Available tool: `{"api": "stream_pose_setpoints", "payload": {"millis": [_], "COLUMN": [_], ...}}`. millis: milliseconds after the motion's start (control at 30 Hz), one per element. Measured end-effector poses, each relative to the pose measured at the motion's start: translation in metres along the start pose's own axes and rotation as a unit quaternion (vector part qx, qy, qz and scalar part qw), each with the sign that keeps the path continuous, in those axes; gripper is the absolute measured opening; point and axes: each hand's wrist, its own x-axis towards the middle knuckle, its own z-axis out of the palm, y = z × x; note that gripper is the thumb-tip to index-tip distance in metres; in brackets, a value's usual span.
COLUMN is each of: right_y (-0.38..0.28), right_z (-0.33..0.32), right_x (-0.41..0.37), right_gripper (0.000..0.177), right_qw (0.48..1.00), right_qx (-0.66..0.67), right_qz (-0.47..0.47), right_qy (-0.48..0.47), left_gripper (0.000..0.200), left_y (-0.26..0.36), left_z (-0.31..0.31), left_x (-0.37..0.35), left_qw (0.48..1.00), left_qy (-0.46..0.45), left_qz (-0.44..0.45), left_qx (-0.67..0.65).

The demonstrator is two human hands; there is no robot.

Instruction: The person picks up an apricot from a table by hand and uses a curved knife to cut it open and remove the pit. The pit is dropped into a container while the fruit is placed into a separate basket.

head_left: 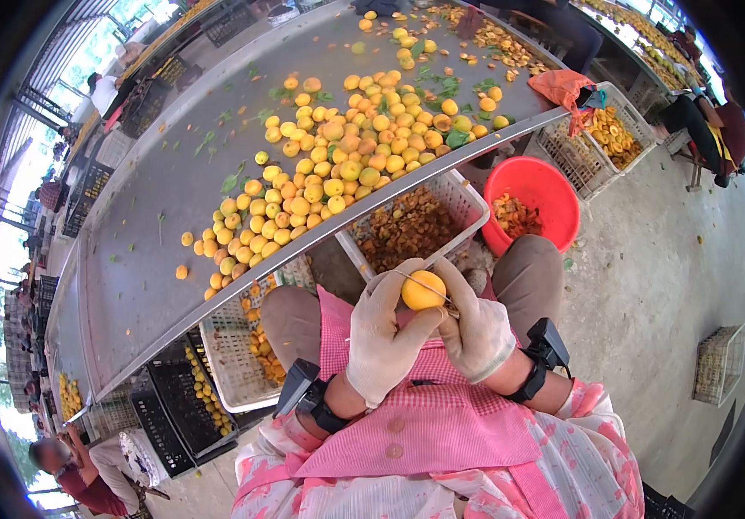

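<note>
A yellow apricot [423, 290] sits between my two gloved hands, above my lap. My left hand [384, 336] is closed on its left side, thumb and fingers against the fruit. My right hand [478, 327] closes on the fruit from the right, fingers bent. A thin wire or cord passes across the apricot between the hands; what it belongs to is hidden. Just beyond, a white crate [468, 192] holds dark brown fruit pieces. A heap of whole apricots [346, 169] lies on the metal table [143, 251] ahead.
A red tub [560, 186] with fruit pieces stands by my right knee. Another white crate [221, 333] with orange halves is at my left knee, near black crates [169, 389]. An orange cloth [563, 89] hangs at the table edge. Other people sit at left and right.
</note>
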Motion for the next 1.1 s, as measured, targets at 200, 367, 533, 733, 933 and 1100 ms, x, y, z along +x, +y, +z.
{"api": "stream_pose_setpoints", "payload": {"millis": [200, 367, 533, 733, 933, 1100], "right_y": [-0.002, 0.006, 0.002, 0.009, 0.011, 0.014], "right_z": [0.001, 0.006, -0.006, 0.006, -0.01, 0.0], "right_x": [0.001, -0.002, 0.001, 0.001, 0.003, 0.001], "right_gripper": [0.062, 0.063, 0.064, 0.063, 0.062, 0.061], "right_qw": [1.0, 0.998, 0.998, 0.998, 0.996, 0.997], "right_qx": [0.017, 0.024, 0.045, 0.06, 0.063, 0.063], "right_qz": [-0.013, -0.03, 0.012, -0.026, -0.033, -0.032], "right_qy": [0.018, 0.044, -0.036, 0.017, -0.055, -0.032], "left_gripper": [0.042, 0.04, 0.045, 0.047, 0.05, 0.05], "left_y": [0.0, -0.006, -0.001, -0.004, 0.008, 0.003], "left_z": [0.015, 0.012, 0.006, 0.015, -0.009, 0.001], "left_x": [-0.007, -0.008, -0.006, -0.012, 0.002, -0.001], "left_qw": [0.837, 0.869, 0.986, 0.868, 1.0, 0.999], "left_qy": [0.014, -0.021, 0.01, 0.004, -0.002, -0.011], "left_qz": [-0.145, -0.185, -0.076, -0.204, 0.0, -0.035], "left_qx": [-0.527, -0.459, -0.147, -0.453, 0.024, -0.04]}}
